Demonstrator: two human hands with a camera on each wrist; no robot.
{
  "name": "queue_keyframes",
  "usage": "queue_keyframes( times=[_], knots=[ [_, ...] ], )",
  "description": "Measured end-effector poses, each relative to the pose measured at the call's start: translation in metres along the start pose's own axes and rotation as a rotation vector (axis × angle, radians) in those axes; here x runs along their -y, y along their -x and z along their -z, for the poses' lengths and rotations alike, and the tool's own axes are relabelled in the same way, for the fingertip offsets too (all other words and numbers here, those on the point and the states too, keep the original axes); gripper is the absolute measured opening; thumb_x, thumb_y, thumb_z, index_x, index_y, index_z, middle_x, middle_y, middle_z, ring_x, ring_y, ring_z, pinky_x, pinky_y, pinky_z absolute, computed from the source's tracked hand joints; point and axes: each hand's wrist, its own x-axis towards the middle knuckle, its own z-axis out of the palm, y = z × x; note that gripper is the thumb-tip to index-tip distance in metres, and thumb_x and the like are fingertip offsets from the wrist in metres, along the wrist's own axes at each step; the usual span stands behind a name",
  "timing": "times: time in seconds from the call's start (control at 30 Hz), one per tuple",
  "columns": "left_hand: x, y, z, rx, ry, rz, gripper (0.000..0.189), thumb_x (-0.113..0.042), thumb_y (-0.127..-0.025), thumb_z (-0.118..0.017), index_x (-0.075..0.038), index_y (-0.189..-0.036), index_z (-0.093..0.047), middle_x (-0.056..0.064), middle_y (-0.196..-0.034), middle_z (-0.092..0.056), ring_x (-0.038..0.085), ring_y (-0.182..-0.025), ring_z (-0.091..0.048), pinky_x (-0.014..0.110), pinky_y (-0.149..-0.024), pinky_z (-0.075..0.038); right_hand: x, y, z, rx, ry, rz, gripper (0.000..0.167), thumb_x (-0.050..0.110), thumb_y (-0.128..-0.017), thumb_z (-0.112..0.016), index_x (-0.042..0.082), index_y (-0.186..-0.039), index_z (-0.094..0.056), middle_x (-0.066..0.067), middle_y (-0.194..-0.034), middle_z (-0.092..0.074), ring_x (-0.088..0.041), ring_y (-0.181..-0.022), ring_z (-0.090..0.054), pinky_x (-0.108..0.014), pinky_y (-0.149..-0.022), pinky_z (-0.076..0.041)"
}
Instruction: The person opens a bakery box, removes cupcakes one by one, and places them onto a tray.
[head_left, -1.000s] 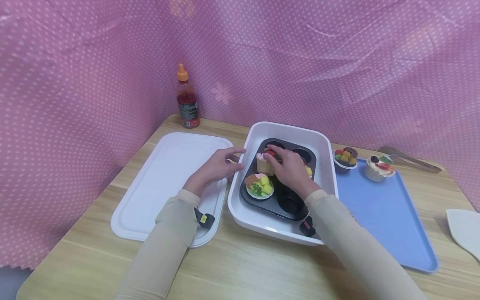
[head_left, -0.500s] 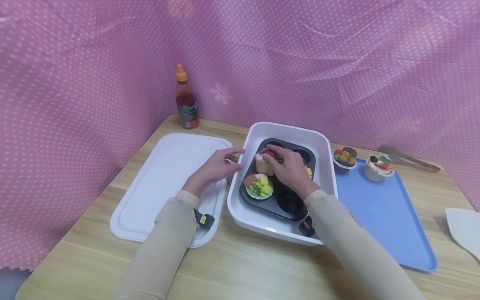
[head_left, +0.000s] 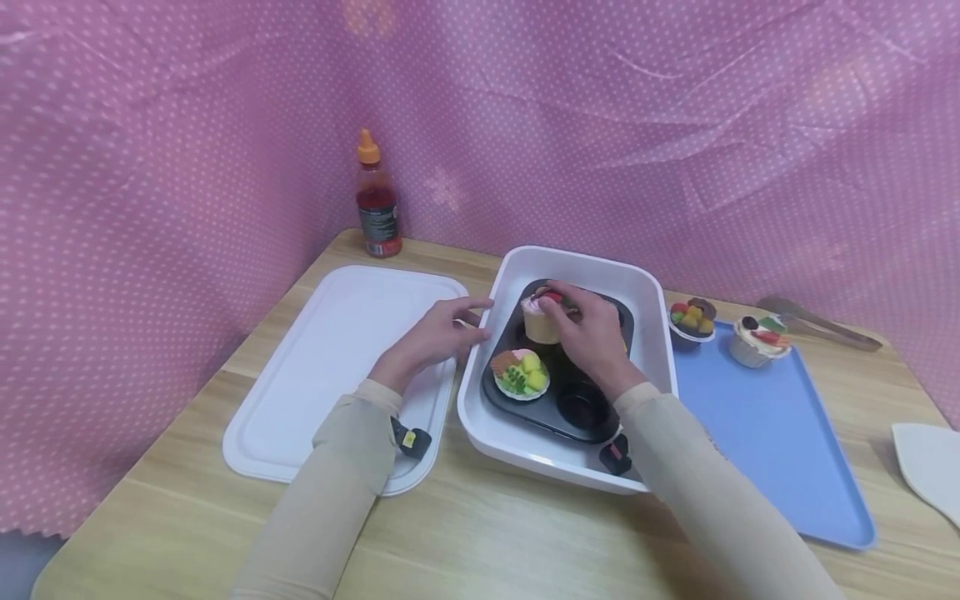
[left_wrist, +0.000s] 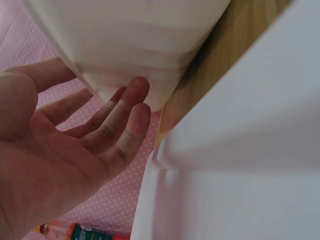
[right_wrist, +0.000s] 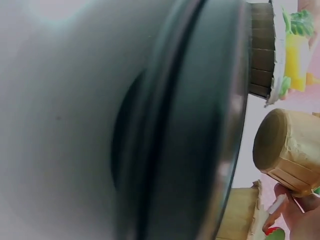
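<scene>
My right hand (head_left: 592,337) grips a toy cupcake (head_left: 540,323) with a tan wrapper and pink-and-red topping, above a dark muffin tin (head_left: 558,417). The right wrist view shows this cupcake's tan wrapper (right_wrist: 290,150) tilted and clear of the tin, with fingers (right_wrist: 302,217) at its side. Another cupcake (head_left: 521,374), topped in green, yellow and brown, sits at the tin's left. The tin lies inside a white bin (head_left: 652,350). My left hand (head_left: 431,337) touches the bin's left side with loosely extended fingers; the left wrist view shows them against its outer wall (left_wrist: 150,55).
A flat white lid or tray (head_left: 330,375) lies left of the bin, a blue tray (head_left: 765,442) right. Two cupcakes, one dark-cupped (head_left: 692,321), one pale (head_left: 757,342), stand by the blue tray's far edge. Behind are tongs (head_left: 825,325) and a sauce bottle (head_left: 378,208).
My right hand has shifted slightly right and up with the tan-wrapped cupcake. My left hand has stayed at the bin's side.
</scene>
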Motion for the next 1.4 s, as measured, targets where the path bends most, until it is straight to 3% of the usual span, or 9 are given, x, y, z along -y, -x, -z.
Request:
queue_keyframes(
  times=[0.2, 0.37, 0.5, 0.6, 0.7, 0.8, 1.03, 1.17, 1.4],
  knots=[
    [-0.001, 0.0, -0.002, -0.001, 0.0, -0.005, 0.054, -0.016, -0.096, -0.068, -0.02, -0.148, -0.052, 0.015, -0.13, -0.062, 0.024, -0.101, -0.066, 0.031, -0.077, -0.058, 0.0, 0.001, 0.012, -0.061, -0.028, -0.037, 0.042, 0.034, -0.1, -0.064, 0.015, -0.137, -0.064, -0.014, -0.132, -0.067, -0.033, -0.112, -0.064, -0.051, -0.096, -0.053],
    [-0.002, 0.0, -0.003, 0.001, -0.009, 0.002, 0.054, -0.017, -0.096, -0.068, -0.021, -0.148, -0.052, 0.015, -0.13, -0.062, 0.024, -0.102, -0.066, 0.03, -0.078, -0.058, 0.0, 0.004, 0.024, -0.085, -0.077, -0.06, 0.041, 0.039, -0.101, -0.06, 0.019, -0.136, -0.064, -0.013, -0.125, -0.067, -0.031, -0.101, -0.062, -0.043, -0.08, -0.056],
    [-0.003, -0.001, -0.003, 0.004, -0.013, 0.013, 0.054, -0.018, -0.096, -0.068, -0.023, -0.147, -0.052, 0.013, -0.13, -0.062, 0.025, -0.104, -0.066, 0.031, -0.079, -0.058, 0.001, 0.008, 0.034, -0.074, -0.085, -0.133, 0.047, 0.052, -0.099, -0.057, 0.028, -0.139, -0.062, -0.011, -0.125, -0.065, -0.031, -0.102, -0.062, -0.04, -0.072, -0.06],
    [-0.003, -0.001, -0.004, 0.003, -0.017, 0.018, 0.054, -0.018, -0.096, -0.069, -0.024, -0.147, -0.052, 0.013, -0.13, -0.062, 0.025, -0.105, -0.065, 0.031, -0.08, -0.057, 0.002, 0.01, 0.039, -0.088, -0.083, -0.165, 0.051, 0.057, -0.098, -0.056, 0.03, -0.14, -0.06, -0.009, -0.131, -0.062, -0.03, -0.11, -0.061, -0.046, -0.084, -0.06],
    [-0.003, -0.001, -0.004, 0.002, -0.021, 0.02, 0.054, -0.019, -0.096, -0.068, -0.023, -0.147, -0.052, 0.013, -0.13, -0.062, 0.025, -0.105, -0.066, 0.031, -0.081, -0.057, 0.003, 0.01, 0.042, -0.132, -0.102, -0.14, 0.047, 0.051, -0.099, -0.058, 0.025, -0.139, -0.062, -0.01, -0.134, -0.063, -0.03, -0.113, -0.06, -0.05, -0.095, -0.055],
    [-0.003, -0.001, -0.004, -0.001, -0.027, 0.026, 0.054, -0.019, -0.096, -0.068, -0.024, -0.147, -0.052, 0.012, -0.13, -0.062, 0.024, -0.105, -0.065, 0.032, -0.082, -0.058, 0.003, 0.01, 0.044, -0.18, -0.128, -0.108, 0.043, 0.04, -0.101, -0.061, 0.018, -0.138, -0.064, -0.012, -0.134, -0.064, -0.03, -0.111, -0.061, -0.049, -0.097, -0.052],
    [-0.004, 0.0, -0.003, 0.0, -0.057, 0.024, 0.054, -0.02, -0.096, -0.069, -0.026, -0.147, -0.052, 0.011, -0.129, -0.062, 0.025, -0.108, -0.065, 0.033, -0.083, -0.058, 0.004, 0.011, 0.05, -0.247, -0.186, -0.115, 0.041, 0.033, -0.1, -0.063, 0.013, -0.136, -0.065, -0.011, -0.138, -0.063, -0.025, -0.112, -0.062, -0.033, -0.094, -0.052],
    [-0.001, -0.002, -0.001, -0.006, -0.07, 0.005, 0.054, -0.02, -0.095, -0.069, -0.026, -0.147, -0.053, 0.011, -0.129, -0.063, 0.024, -0.108, -0.065, 0.032, -0.081, -0.058, 0.004, 0.011, 0.053, -0.269, -0.217, -0.121, 0.04, 0.034, -0.1, -0.063, 0.014, -0.134, -0.066, -0.008, -0.136, -0.065, -0.019, -0.104, -0.061, -0.02, -0.086, -0.049],
    [-0.002, 0.0, 0.0, -0.018, -0.073, 0.018, 0.054, -0.018, -0.095, -0.069, -0.025, -0.147, -0.053, 0.013, -0.126, -0.064, 0.024, -0.1, -0.066, 0.03, -0.076, -0.057, 0.008, 0.01, 0.062, -0.273, -0.196, -0.106, 0.04, 0.039, -0.1, -0.062, 0.018, -0.134, -0.067, -0.008, -0.132, -0.068, -0.017, -0.089, -0.059, -0.013, -0.073, -0.049]
  ],
)
